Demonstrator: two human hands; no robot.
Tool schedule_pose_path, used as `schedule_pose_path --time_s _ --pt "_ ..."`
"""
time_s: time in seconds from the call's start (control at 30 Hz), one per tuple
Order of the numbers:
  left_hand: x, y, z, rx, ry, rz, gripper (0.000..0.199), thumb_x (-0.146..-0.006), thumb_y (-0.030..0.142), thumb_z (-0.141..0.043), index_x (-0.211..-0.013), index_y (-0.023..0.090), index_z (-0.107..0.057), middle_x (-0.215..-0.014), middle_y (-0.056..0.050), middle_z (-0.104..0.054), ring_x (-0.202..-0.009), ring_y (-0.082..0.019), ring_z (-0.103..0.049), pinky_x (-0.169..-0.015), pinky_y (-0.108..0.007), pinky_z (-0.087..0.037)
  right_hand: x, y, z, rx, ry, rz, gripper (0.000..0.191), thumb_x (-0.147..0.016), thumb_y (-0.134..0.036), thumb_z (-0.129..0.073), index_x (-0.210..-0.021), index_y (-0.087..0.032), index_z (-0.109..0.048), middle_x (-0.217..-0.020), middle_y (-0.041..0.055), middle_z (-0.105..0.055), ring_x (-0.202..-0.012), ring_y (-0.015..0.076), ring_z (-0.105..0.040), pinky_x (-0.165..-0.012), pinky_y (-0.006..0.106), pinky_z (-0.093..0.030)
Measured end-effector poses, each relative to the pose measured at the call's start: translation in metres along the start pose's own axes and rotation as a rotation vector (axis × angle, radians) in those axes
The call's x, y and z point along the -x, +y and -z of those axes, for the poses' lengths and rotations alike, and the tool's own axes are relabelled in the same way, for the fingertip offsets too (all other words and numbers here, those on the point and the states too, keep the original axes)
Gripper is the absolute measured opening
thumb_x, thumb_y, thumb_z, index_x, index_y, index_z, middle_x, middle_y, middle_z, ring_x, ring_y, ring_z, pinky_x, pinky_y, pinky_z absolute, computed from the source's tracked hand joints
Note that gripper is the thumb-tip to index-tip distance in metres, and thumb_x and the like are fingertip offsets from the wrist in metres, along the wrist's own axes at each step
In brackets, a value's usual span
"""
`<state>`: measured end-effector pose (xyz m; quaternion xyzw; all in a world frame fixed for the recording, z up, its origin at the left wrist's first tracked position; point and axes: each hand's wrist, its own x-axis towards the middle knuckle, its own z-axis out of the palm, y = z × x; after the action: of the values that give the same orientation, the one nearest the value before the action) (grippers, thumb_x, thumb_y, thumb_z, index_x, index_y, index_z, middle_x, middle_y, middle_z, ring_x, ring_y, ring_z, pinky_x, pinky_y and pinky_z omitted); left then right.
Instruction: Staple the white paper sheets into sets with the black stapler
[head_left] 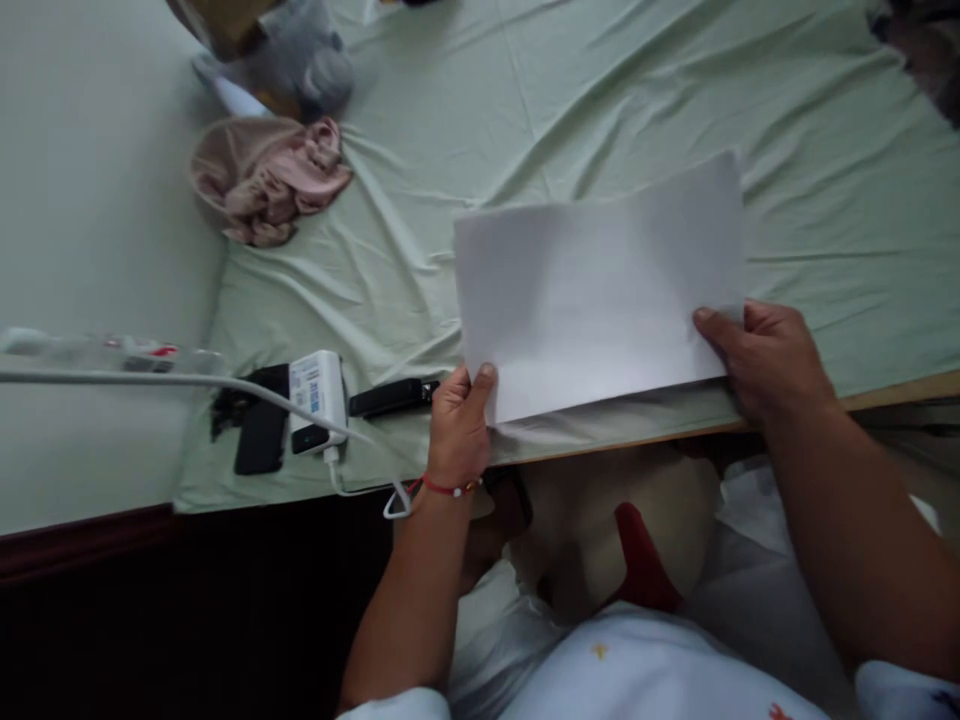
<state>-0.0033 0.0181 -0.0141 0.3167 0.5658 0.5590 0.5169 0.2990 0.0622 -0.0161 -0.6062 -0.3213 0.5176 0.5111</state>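
Observation:
A blank white sheet of paper [600, 290] is held up over the near edge of the cloth-covered surface, slightly curved along its far edge. My left hand [461, 425] pinches its near left corner, thumb on top and fingers folded underneath. At the right side my right hand [776, 360] grips the paper the same way, its thumb lying on the face. A red string bracelet [450, 488] circles my left wrist. Just left of that hand lies a black stapler-like object [390, 397], whose exact kind I cannot make out.
Light green cloth [847, 200] covers the surface in wrinkles. A white box-shaped device [319, 385] and a black phone [261, 437] lie at the left. A white cable [225, 382] crosses there. Farther back are a pink cloth [281, 190] and a plastic bag [300, 60].

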Motion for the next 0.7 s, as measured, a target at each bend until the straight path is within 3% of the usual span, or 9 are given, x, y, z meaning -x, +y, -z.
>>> schedule_pose_path --time_s 0.1,0.2,0.37,0.47,0.57,0.7 --pt "0.0 0.002 -0.001 0.003 0.003 0.08 0.043 -0.064 0.049 -0.098 -0.083 0.02 -0.073 -0.071 0.002 -0.07 -0.052 -0.008 -0.055 -0.042 -0.019 -0.037 -0.003 0.004 -0.005 -0.01 0.06 0.069 0.012 -0.076 -0.023 -0.086 -0.076 -0.017 -0.076 -0.077 -0.0005 -0.074 -0.064 0.0084 -0.058 -0.06 0.019 -0.048" --pt "-0.001 0.004 0.001 -0.047 -0.011 0.089 0.044 -0.063 0.048 -0.099 -0.079 0.016 -0.073 -0.065 0.003 -0.067 -0.044 -0.004 -0.044 -0.039 -0.017 -0.031 -0.006 0.005 -0.007 -0.033 0.07 0.055 0.014 -0.072 -0.023 -0.088 -0.075 -0.018 -0.075 -0.074 -0.001 -0.072 -0.064 0.0091 -0.06 -0.061 0.02 -0.05" --pt "0.0 0.006 0.005 -0.11 0.046 0.14 0.053 -0.063 0.059 -0.097 -0.066 0.018 -0.064 -0.049 0.004 -0.056 -0.037 -0.005 -0.044 -0.034 -0.017 -0.021 -0.005 -0.002 -0.012 -0.058 0.081 0.0 0.01 -0.073 -0.016 -0.084 -0.07 -0.018 -0.075 -0.069 -0.0008 -0.071 -0.06 0.0093 -0.057 -0.054 0.019 -0.047" --pt "0.0 0.007 0.006 -0.091 0.039 0.13 0.056 -0.068 0.063 -0.094 -0.064 0.019 -0.06 -0.051 0.005 -0.054 -0.039 -0.006 -0.048 -0.033 -0.017 -0.024 -0.003 -0.01 -0.016 -0.076 0.103 -0.052 0.017 -0.074 -0.01 -0.081 -0.065 -0.019 -0.071 -0.065 -0.0004 -0.068 -0.058 0.0103 -0.056 -0.051 0.02 -0.047" --pt "0.0 0.008 0.006 -0.035 0.034 0.073 0.052 -0.062 0.054 -0.099 -0.068 0.019 -0.061 -0.059 0.006 -0.055 -0.046 -0.005 -0.05 -0.037 -0.015 -0.032 -0.003 -0.014 -0.018 -0.084 0.126 -0.063 0.02 -0.074 -0.009 -0.084 -0.065 -0.02 -0.071 -0.065 -0.0006 -0.068 -0.059 0.0108 -0.058 -0.052 0.019 -0.049" --pt "0.0 0.01 0.007 -0.045 0.08 0.034 0.054 -0.065 0.052 -0.1 -0.063 0.02 -0.056 -0.056 0.009 -0.046 -0.045 -0.003 -0.039 -0.036 -0.014 -0.03 -0.003 -0.014 -0.017 -0.1 0.123 -0.07 0.018 -0.074 -0.009 -0.085 -0.067 -0.019 -0.073 -0.067 -0.0006 -0.07 -0.06 0.0107 -0.061 -0.058 0.02 -0.053"
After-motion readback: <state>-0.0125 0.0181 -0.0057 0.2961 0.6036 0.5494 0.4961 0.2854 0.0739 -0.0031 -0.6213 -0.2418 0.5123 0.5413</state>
